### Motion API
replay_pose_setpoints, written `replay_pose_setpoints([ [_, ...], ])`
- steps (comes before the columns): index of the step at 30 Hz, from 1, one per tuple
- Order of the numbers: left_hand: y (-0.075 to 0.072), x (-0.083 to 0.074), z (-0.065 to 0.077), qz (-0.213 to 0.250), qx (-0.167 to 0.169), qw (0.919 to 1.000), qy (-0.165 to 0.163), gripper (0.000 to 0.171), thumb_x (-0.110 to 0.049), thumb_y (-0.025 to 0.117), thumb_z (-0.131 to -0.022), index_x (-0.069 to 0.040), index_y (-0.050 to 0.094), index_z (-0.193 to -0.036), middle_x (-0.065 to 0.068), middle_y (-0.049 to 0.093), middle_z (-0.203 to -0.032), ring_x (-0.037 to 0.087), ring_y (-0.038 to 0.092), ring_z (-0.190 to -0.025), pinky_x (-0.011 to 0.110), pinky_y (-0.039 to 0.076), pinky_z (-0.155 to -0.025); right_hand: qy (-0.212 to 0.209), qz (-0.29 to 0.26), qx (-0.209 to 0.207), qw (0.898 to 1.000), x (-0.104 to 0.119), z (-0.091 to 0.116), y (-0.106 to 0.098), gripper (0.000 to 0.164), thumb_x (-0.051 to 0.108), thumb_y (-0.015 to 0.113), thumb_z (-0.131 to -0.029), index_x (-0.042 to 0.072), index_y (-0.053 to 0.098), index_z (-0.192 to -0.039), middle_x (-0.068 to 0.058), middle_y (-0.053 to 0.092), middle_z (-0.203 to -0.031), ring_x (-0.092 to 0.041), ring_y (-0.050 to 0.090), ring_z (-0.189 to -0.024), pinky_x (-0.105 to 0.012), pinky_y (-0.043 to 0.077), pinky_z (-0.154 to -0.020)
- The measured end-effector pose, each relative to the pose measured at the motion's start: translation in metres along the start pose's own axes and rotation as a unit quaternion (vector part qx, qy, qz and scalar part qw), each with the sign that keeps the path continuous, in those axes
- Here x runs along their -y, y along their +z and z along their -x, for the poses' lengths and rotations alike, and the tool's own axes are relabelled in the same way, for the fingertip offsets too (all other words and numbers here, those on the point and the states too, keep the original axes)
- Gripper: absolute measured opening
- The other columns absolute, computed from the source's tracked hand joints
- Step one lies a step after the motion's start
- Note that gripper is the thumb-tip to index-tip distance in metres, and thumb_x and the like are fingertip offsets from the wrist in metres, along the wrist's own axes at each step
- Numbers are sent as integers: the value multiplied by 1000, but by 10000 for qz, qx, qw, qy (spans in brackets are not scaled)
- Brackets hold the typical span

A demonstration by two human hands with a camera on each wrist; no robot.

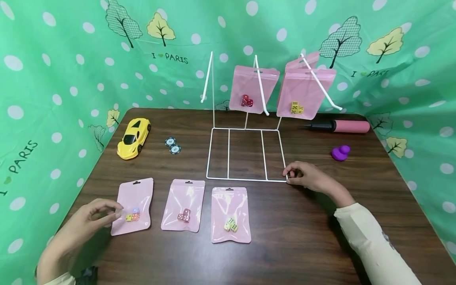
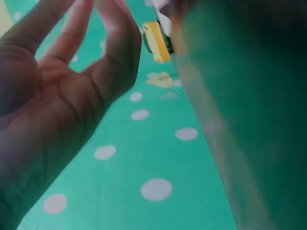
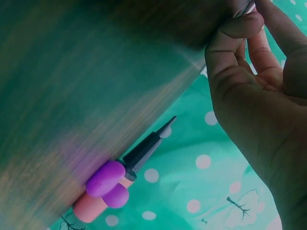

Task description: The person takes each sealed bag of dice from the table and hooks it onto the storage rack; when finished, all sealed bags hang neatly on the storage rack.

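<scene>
Three pink zip bags lie on the table; the left bag [image 1: 142, 194] shows multicoloured dice, the middle bag [image 1: 185, 194] pink dice, the right bag [image 1: 229, 202] pale yellow dice. My left hand [image 1: 87, 219] is at the left bag's left edge, fingers bent loosely, thumb and fingertips slightly apart; whether they touch it is unclear. A white wire rack [image 1: 246, 179] stands mid-table, with a bag of red dice [image 1: 249, 85] on its middle hook and bags with yellow dice [image 1: 306, 89] in front on the right one. My right hand [image 1: 308, 176] pinches the rack's front right corner.
A yellow toy car [image 1: 134, 138] and two poker chips [image 1: 172, 145] are on the left. To the right lie a pink and black hand pump [image 1: 342, 126] and a purple knobbed object [image 1: 341, 153]. The rack's left hook [image 1: 207, 77] holds no bag. A green curtain surrounds the table.
</scene>
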State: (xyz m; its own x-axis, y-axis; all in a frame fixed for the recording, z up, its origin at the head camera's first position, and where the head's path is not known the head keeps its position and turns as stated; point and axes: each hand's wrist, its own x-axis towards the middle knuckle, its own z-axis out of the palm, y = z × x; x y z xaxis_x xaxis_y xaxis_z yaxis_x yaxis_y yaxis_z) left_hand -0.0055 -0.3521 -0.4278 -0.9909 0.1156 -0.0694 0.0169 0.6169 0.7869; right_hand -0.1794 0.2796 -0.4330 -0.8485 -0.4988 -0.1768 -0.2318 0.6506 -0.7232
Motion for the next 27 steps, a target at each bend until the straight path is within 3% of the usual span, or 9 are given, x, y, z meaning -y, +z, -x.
replay_pose_setpoints([
  [4, -3, 1, -2, -357, -87, 9952, -906, 31, -15, 72, -106, 4, 68, -130, 15, 70, -123, 11, 69, -89, 28, 57, -73, -46, 62, -17, 10000, 1, 0, -1, 14, 1, 77, -98, 4, 70, -110, -5, 57, -96, -17, 51, -81, -28, 44, -70],
  [7, -4, 0, -9, -676, 128, 9883, -1358, 49, -26, 72, -107, 7, 60, -140, 28, 67, -129, 22, 71, -94, 32, 57, -74, -104, 91, -41, 9999, 0, 1, -1, 14, 1, 77, -98, 4, 71, -110, -5, 57, -97, -17, 52, -82, -27, 44, -71],
  [11, -1, -4, -18, -1163, 406, 9792, -1611, 69, -40, 73, -105, 9, 50, -148, 39, 61, -132, 45, 69, -108, 49, 60, -81, -170, 57, -44, 9998, -2, 1, 0, 14, 1, 77, -98, 4, 71, -110, -5, 57, -97, -15, 52, -82, -27, 44, -72],
  [14, 4, -7, -24, -1441, 503, 9748, -1629, 77, -46, 77, -100, 8, 50, -148, 39, 64, -127, 52, 65, -114, 58, 58, -83, -193, 0, -55, 9998, 0, 1, -1, 14, 1, 77, -98, 4, 70, -110, -5, 57, -97, -15, 51, -81, -27, 44, -71],
  [21, 10, -14, -32, -1344, 595, 9750, -1667, 60, -36, 85, -95, 4, 62, -132, 27, 70, -113, 40, 66, -103, 49, 55, -78, -201, 21, -74, 9998, 2, 2, -2, 15, 1, 77, -98, 3, 70, -111, -5, 57, -96, -15, 50, -82, -26, 43, -71],
  [27, 10, -14, -32, -1246, 622, 9758, -1684, 41, -33, 84, -96, 0, 71, -117, 5, 63, -92, 22, 54, -84, 37, 45, -68, -261, 115, -112, 9995, 0, 2, 0, 15, 2, 78, -97, 4, 70, -110, -3, 58, -96, -14, 51, -83, -26, 43, -71],
])
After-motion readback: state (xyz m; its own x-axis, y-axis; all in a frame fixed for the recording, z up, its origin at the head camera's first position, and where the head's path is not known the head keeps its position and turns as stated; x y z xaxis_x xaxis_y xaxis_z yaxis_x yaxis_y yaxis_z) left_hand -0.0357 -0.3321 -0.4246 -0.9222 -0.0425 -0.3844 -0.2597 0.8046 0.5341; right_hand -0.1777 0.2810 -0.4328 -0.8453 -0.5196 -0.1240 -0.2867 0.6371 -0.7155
